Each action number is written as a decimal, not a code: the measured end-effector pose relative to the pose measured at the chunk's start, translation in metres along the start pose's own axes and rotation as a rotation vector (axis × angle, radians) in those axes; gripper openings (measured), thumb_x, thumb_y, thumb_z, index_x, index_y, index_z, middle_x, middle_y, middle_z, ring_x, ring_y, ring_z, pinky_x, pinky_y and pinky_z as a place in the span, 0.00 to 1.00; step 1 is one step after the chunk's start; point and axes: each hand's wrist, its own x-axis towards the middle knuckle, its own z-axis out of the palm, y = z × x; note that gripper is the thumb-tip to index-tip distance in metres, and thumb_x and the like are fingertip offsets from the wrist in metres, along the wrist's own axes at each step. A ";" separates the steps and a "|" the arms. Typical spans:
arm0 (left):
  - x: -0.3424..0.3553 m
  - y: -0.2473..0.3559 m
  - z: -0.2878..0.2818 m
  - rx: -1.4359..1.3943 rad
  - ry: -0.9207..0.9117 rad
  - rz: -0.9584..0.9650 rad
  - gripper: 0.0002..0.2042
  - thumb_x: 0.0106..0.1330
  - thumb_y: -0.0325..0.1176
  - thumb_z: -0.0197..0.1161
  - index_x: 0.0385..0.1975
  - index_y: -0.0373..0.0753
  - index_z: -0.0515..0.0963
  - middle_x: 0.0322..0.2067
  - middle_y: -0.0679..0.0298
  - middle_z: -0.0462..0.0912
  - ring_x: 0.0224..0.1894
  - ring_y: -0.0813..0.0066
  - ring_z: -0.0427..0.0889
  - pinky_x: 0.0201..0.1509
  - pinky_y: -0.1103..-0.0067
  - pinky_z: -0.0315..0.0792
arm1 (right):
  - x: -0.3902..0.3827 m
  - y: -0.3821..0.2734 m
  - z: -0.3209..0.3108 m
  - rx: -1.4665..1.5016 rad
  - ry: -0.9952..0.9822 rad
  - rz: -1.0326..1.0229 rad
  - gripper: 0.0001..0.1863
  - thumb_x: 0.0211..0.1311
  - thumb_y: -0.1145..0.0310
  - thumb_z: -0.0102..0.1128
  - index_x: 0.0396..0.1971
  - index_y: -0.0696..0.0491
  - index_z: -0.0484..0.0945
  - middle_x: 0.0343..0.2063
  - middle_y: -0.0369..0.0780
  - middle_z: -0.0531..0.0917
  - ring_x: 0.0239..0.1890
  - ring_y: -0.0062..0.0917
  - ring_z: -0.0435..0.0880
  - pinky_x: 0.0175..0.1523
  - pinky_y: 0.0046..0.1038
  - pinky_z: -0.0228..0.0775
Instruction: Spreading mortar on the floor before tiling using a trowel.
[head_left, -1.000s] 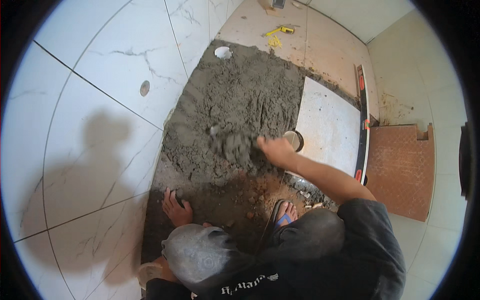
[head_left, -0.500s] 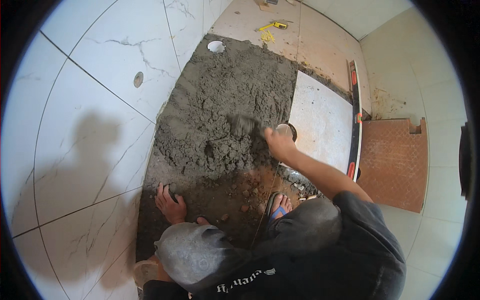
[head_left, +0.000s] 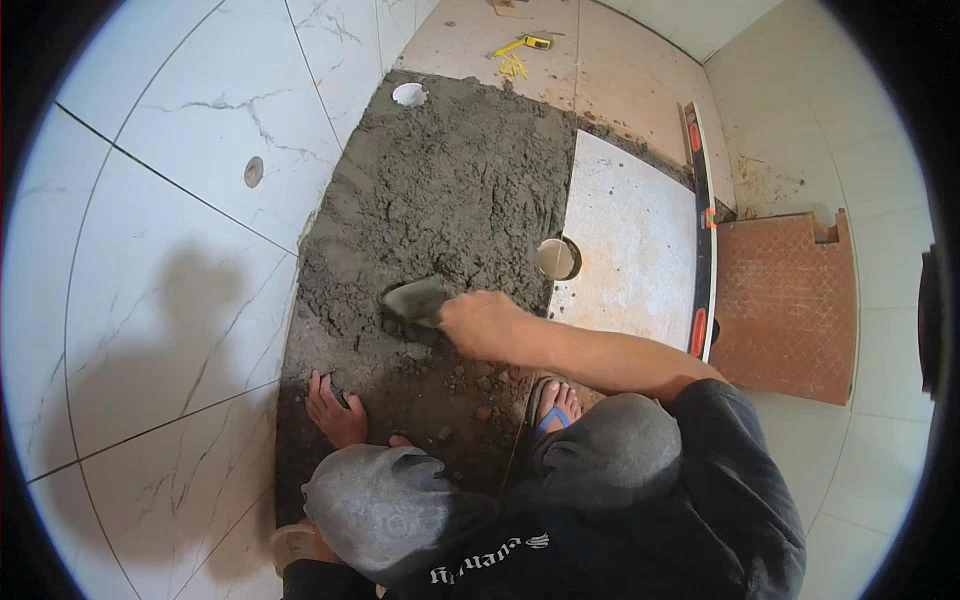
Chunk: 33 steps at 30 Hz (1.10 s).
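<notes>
My right hand (head_left: 484,322) is wrapped around the handle of a trowel (head_left: 415,301). The trowel's grey blade touches the near part of a rough bed of wet grey mortar (head_left: 450,170). Down on the floor by the left wall, my left hand (head_left: 336,412) leans with its fingers stretched out; a small dark patch shows between thumb and fingers, and I cannot make out what it is. Right of the mortar lies a white-surfaced tile (head_left: 635,230), with a round pipe opening (head_left: 556,259) at its left edge.
A spirit level (head_left: 703,230) lies along the tile's right side, beside a reddish-brown tile (head_left: 785,305) with a notched corner. At the back are a yellow tape measure (head_left: 538,43) and small yellow pieces (head_left: 513,66). A white pipe end (head_left: 409,95) pokes from the mortar. Marbled tiles (head_left: 200,180) cover the left wall.
My right hand has swept the trowel leftward and nearer to me, away from the pipe opening, over the mortar. My left hand stays in place on the floor. The view has shifted slightly.
</notes>
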 end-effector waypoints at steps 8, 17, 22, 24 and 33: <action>0.000 -0.008 0.003 -0.006 0.025 0.019 0.28 0.59 0.33 0.59 0.62 0.40 0.67 0.67 0.53 0.68 0.68 0.48 0.67 0.72 0.51 0.57 | -0.059 0.054 -0.015 -0.102 -0.132 0.282 0.14 0.67 0.63 0.58 0.35 0.59 0.87 0.36 0.51 0.88 0.41 0.46 0.89 0.44 0.45 0.84; 0.001 0.002 0.002 -0.024 0.011 -0.005 0.28 0.59 0.34 0.59 0.62 0.40 0.68 0.67 0.55 0.68 0.68 0.50 0.67 0.73 0.51 0.57 | -0.022 0.040 -0.119 0.025 -0.150 0.251 0.20 0.72 0.61 0.52 0.36 0.64 0.84 0.21 0.49 0.86 0.24 0.38 0.88 0.36 0.40 0.83; -0.001 -0.009 0.005 0.005 0.016 -0.023 0.28 0.59 0.34 0.59 0.62 0.39 0.69 0.67 0.56 0.69 0.68 0.51 0.67 0.73 0.52 0.57 | 0.016 0.036 -0.075 -0.053 -0.113 0.200 0.21 0.72 0.61 0.51 0.36 0.66 0.83 0.23 0.49 0.86 0.23 0.36 0.88 0.32 0.38 0.83; 0.002 -0.005 0.004 -0.041 0.034 -0.005 0.28 0.59 0.34 0.59 0.62 0.39 0.68 0.67 0.56 0.69 0.68 0.51 0.67 0.73 0.52 0.57 | -0.003 0.061 -0.070 0.035 -0.207 0.311 0.21 0.70 0.61 0.54 0.36 0.67 0.83 0.24 0.50 0.86 0.23 0.37 0.88 0.33 0.38 0.84; -0.004 -0.007 0.003 0.002 0.037 0.022 0.28 0.59 0.33 0.58 0.62 0.39 0.68 0.67 0.53 0.68 0.67 0.48 0.68 0.71 0.54 0.59 | -0.086 0.108 -0.058 0.299 -0.298 0.547 0.21 0.71 0.58 0.54 0.37 0.66 0.79 0.19 0.46 0.83 0.19 0.33 0.86 0.25 0.34 0.79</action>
